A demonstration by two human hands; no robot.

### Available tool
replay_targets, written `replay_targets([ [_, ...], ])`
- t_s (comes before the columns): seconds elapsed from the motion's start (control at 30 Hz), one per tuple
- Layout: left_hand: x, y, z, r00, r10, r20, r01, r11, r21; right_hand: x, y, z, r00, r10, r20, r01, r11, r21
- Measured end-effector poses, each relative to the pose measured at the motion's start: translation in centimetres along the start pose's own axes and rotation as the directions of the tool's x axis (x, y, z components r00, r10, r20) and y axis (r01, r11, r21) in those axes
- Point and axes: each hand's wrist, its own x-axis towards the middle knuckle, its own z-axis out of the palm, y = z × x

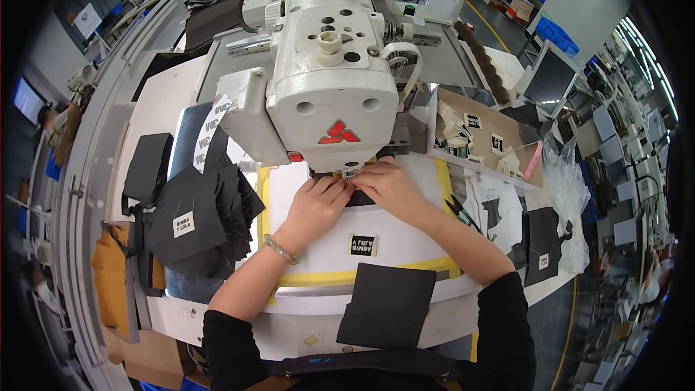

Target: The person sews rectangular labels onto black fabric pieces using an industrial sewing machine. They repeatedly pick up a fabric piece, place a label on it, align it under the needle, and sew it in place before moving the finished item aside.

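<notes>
Under the head of a white sewing machine, both my hands are close together at the needle area. My left hand has its fingers bent and pressed together at the left edge of a small fabric label. From the other side, my right hand pinches the same label, its fingertips almost touching the left ones. Beneath the label lies a black fabric piece, mostly covered by my fingers and the machine. A loose label rests on the white, yellow-taped work plate in front of my hands.
Stacked black fabric pieces lie at left. A cardboard box of labels stands at right, with dark-handled scissors or snips nearby. Another black piece lies at the front edge. A clear plastic bag sits far right.
</notes>
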Motion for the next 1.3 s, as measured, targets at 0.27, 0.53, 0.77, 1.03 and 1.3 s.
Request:
replay_targets([
  [0.27,-0.4,1.0,-0.3,0.964,-0.099,0.248,0.092,0.995,0.038,-1.2,-0.9,-1.5,0.999,-0.011,-0.051,0.0,0.975,-0.223],
  [0.53,-0.1,1.0,-1.1,0.964,-0.136,0.229,0.152,0.987,-0.051,-2.4,-1.9,-2.7,0.986,-0.051,0.157,0.108,0.92,-0.376],
  [0.77,-0.8,0.4,-0.3,0.978,-0.133,0.163,0.156,0.978,-0.141,-2.4,0.1,-0.7,0.99,-0.099,0.102,0.117,0.977,-0.179],
  [1.03,-0.9,-1.6,-0.5,0.937,-0.221,0.27,0.277,0.942,-0.192,-0.9,-0.3,-0.6,0.972,-0.065,0.225,0.117,0.967,-0.226],
  [1.3,-0.9,-0.8,-0.7,0.937,-0.258,0.236,0.25,0.966,0.062,-1.1,-0.1,-0.8,0.971,-0.136,0.196,0.168,0.972,-0.162],
])
